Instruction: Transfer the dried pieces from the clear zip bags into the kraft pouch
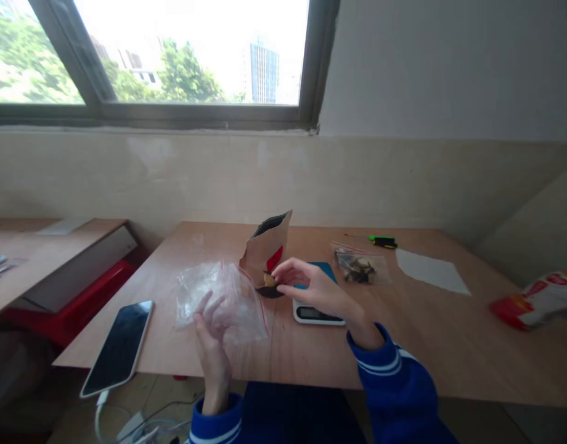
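Observation:
My right hand (pixel 315 287) pinches a small dried piece (pixel 269 280), tan with a dark part, between thumb and fingertips; its kind is unclear. It hovers in front of a brown paper pouch (pixel 260 253) with a red mark and an open top. Behind my right wrist sits a kitchen scale (pixel 318 317) with a blue top and white front. On the left, clear zip bags (pixel 240 308) with red seal lines lie flat. My left hand (pixel 212 345) is at their near edge, fingers apart and pale, apparently seen through the plastic.
Beyond the scale lies a zip bag of dark dried pieces (pixel 360 268). Farther right are a green-and-black screwdriver (pixel 383 241), a white paper sheet (pixel 431 271) and a red-and-white packet (pixel 537 299). A phone (pixel 119 345) with a charging cable overhangs the front left edge.

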Demonstrator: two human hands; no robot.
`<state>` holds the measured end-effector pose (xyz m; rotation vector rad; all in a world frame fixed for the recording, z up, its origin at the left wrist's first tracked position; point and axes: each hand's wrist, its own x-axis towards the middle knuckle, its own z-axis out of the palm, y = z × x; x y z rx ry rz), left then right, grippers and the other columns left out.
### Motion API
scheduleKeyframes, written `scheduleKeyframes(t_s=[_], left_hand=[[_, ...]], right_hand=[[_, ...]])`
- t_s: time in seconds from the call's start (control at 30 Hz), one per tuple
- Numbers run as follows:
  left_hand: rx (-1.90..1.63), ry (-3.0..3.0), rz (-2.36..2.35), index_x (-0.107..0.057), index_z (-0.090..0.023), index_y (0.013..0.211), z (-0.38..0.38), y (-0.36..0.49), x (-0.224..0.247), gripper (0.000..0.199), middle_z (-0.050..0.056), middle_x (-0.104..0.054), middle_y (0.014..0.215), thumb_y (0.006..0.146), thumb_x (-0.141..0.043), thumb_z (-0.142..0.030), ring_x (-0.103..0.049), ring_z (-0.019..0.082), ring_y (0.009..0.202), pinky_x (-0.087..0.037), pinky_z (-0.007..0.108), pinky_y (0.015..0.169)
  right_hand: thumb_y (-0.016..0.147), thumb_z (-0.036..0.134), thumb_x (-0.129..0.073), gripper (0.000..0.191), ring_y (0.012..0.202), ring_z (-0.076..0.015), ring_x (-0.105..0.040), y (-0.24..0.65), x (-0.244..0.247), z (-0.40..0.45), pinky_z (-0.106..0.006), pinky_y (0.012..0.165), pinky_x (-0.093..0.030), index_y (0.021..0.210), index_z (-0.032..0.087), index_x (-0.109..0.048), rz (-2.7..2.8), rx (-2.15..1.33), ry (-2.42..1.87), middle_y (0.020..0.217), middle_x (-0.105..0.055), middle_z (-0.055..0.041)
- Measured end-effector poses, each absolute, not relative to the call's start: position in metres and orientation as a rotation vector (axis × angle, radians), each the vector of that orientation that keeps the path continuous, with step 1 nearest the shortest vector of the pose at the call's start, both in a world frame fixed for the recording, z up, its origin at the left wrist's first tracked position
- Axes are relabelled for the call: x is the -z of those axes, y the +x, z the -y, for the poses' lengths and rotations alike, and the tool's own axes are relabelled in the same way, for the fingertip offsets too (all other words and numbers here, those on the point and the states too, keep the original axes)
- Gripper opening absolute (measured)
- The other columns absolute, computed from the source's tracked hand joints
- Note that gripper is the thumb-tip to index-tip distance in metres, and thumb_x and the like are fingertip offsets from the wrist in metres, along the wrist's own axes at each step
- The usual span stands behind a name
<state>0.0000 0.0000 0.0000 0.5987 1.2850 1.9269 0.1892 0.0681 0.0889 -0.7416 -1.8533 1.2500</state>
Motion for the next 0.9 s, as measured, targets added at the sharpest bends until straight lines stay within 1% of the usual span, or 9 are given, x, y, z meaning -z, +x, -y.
scheduleKeyframes(t_s=[0.1, 0.27, 0.37, 0.5, 0.7, 0.8, 0.9], left_hand=[[-1.97, 0.583, -1.306, -0.054, -0.024, 0.128, 0.0, -0.009, 0.001, 0.053, 0.007, -0.067, 0.111, 0.091, -0.036, -0.059, -0.063, 0.013, 0.077, -0.048, 0.024, 0.064], [-1.967, 0.56, -1.338, -0.052, -0.025, 0.129, 0.0, -0.018, 0.003, 0.054, 0.007, -0.065, 0.113, 0.091, -0.035, -0.059, -0.061, 0.013, 0.075, -0.048, 0.025, 0.063], [-1.969, 0.558, -1.337, -0.052, -0.024, 0.13, 0.0, -0.02, 0.003, 0.055, 0.008, -0.065, 0.112, 0.091, -0.036, -0.06, -0.061, 0.012, 0.073, -0.048, 0.025, 0.063], [-1.964, 0.56, -1.325, -0.051, -0.024, 0.131, -0.001, -0.021, 0.002, 0.056, 0.008, -0.065, 0.112, 0.09, -0.036, -0.06, -0.06, 0.012, 0.07, -0.048, 0.025, 0.061], [-1.934, 0.562, -1.334, -0.05, -0.025, 0.131, 0.0, -0.022, 0.003, 0.056, 0.008, -0.064, 0.115, 0.09, -0.036, -0.06, -0.06, 0.012, 0.07, -0.048, 0.025, 0.062], [-1.924, 0.562, -1.339, -0.049, -0.025, 0.131, -0.001, -0.023, 0.005, 0.057, 0.008, -0.064, 0.115, 0.089, -0.036, -0.061, -0.06, 0.012, 0.068, -0.048, 0.026, 0.062], [-1.918, 0.563, -1.34, -0.049, -0.024, 0.131, -0.001, -0.023, 0.006, 0.058, 0.008, -0.064, 0.115, 0.089, -0.037, -0.062, -0.06, 0.012, 0.068, -0.049, 0.026, 0.062]], right_hand=[[0.079, 0.025, -0.069, 0.02, 0.093, -0.0151, -0.065, 0.197, -0.104, -0.089, -0.033, 0.09, -0.053, 0.098, 0.021, -0.063, 1.719, -1.137, -0.681, 0.097, -0.067, -0.0026], [0.078, 0.028, -0.07, 0.02, 0.092, -0.0162, -0.066, 0.196, -0.135, -0.133, -0.034, 0.088, -0.053, 0.096, 0.021, -0.064, 1.649, -0.873, -0.652, 0.099, -0.069, -0.0027], [0.08, 0.025, -0.066, 0.016, 0.091, -0.0167, -0.066, 0.19, -0.144, -0.155, -0.034, 0.087, -0.052, 0.095, 0.02, -0.064, 1.721, -0.743, -0.678, 0.099, -0.069, -0.0035], [0.083, 0.016, -0.057, 0.013, 0.095, -0.0171, -0.065, 0.184, -0.143, -0.166, -0.034, 0.089, -0.05, 0.093, 0.017, -0.065, 1.93, -0.646, -0.735, 0.097, -0.07, -0.0051], [0.086, 0.008, -0.045, 0.027, 0.094, -0.0155, -0.065, 0.182, -0.135, -0.156, -0.03, 0.085, -0.049, 0.096, 0.017, -0.068, 2.151, -0.524, -0.867, 0.1, -0.071, -0.0049], [0.085, 0.006, -0.042, 0.031, 0.097, -0.0154, -0.063, 0.182, -0.133, -0.154, -0.03, 0.088, -0.047, 0.099, 0.018, -0.068, 2.18, -0.435, -0.854, 0.103, -0.07, -0.0046], [0.084, 0.004, -0.041, 0.033, 0.1, -0.0176, -0.058, 0.182, -0.132, -0.154, -0.032, 0.092, -0.043, 0.095, 0.018, -0.068, 2.201, -0.271, -0.841, 0.099, -0.066, -0.0058]])
